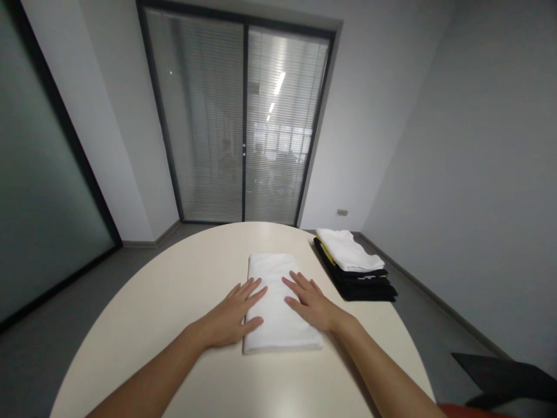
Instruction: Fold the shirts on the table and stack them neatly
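So the folded white cloth (276, 331) sits around the middle of the round table (191, 278), and both hands look to be resting on it, palms down. The left hand (228, 316) is over the left edge, the right hand (313, 305) over the right; they're apart from each other, fingers spread, nothing gripped. Looks like smoothing to me. I'd use light, even pressure and sweep outward from the center — push too hard sideways and the layers could slide out of line. Square up the near edge too.

Count: two hands, one table, one cloth under the hands, one stack (369, 293) at the far right. The stack has one white piece (348, 252) on top, a bit of yellow showing, then black layers — those blend together, so I can't count them.
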Tool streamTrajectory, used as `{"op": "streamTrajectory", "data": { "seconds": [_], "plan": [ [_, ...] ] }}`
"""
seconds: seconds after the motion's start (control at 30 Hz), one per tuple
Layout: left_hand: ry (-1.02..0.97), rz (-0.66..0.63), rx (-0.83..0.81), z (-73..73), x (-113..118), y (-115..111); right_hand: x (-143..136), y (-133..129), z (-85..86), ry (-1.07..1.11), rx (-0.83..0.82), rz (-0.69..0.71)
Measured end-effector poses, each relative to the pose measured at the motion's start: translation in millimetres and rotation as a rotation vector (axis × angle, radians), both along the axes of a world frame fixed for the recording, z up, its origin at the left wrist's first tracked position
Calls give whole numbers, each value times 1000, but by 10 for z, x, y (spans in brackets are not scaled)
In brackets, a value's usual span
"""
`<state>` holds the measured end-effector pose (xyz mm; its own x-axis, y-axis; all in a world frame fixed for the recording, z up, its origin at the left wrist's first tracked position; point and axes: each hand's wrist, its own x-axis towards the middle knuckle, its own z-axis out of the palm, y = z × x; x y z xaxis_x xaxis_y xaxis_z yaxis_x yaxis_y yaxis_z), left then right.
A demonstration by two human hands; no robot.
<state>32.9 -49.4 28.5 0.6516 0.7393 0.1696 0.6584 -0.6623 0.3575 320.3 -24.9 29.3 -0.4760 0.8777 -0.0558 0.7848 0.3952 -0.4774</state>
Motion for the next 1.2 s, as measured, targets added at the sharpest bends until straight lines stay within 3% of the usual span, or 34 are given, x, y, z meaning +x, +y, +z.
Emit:
{"op": "streamTrajectory", "data": {
  "seconds": [0.27,0.33,0.43,0.6,0.7,0.97,1.2],
  "plan": [
    [-31,29,71,153,86,-60,157,59,52,150,-49,131],
    [-19,70,83,76,112,-66,158,57,73,207,35,47],
    [53,126,16,-82,127,-66,113,57,90,154,193,-200],
    [103,157,-40,-153,103,-33,-10,57,77,28,144,-400],
    [63,249,-6,-153,74,33,-68,57,39,-7,112,-483],
    [46,415,37,-232,71,188,-132,45,-24,58,93,-475],
    [55,455,35,-267,36,320,-130,47,39,89,34,-488]
  ]
}}
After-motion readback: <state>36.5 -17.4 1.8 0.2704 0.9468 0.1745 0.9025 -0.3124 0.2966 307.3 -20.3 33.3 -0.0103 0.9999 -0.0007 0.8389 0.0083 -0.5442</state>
